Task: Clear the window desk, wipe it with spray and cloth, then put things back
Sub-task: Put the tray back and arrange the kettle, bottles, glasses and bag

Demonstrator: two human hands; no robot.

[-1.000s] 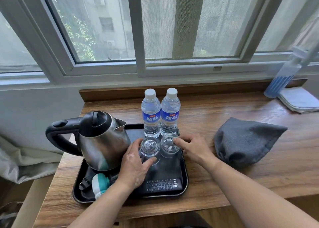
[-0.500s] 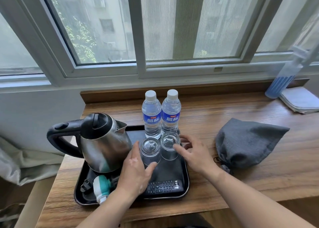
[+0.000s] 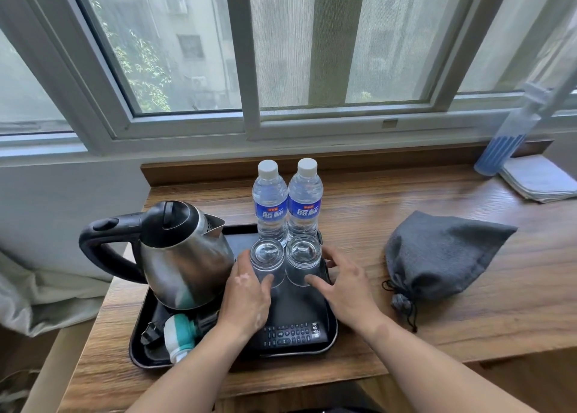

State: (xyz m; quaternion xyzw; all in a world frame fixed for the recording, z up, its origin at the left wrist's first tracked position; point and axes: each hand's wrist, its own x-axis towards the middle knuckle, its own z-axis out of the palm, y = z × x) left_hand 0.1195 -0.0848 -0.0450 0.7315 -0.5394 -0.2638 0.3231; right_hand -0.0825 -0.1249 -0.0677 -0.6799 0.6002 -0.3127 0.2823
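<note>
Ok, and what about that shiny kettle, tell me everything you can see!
The kettle has a shiny, steel-looking round body, a closed black lid and a thick black handle sticking out left. Its little spout points back-right. It stands upright on the left part of the black tray. The left hand is close beside it; touching is unclear.

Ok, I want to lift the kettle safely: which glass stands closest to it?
The left glass, held by the left hand, beside the kettle; the other glass stands farther right.
</note>
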